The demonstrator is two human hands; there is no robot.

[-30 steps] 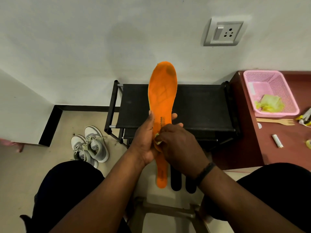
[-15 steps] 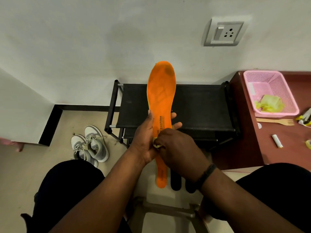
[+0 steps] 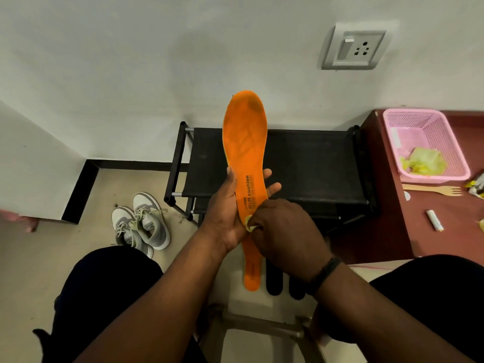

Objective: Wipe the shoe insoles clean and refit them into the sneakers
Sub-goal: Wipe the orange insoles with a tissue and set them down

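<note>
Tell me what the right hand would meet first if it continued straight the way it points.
Probably the left hand: the right hand points up-left across the insole, and that palm lies right behind.

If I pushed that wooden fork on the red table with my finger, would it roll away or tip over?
Probably neither. The wooden fork lies flat on the red table, and it looks thin and flat rather than round, so it would likely slide or spin, not roll. It also looks light, so a small push should move it easily. Being thin wood, it might snap if bent hard.
</note>
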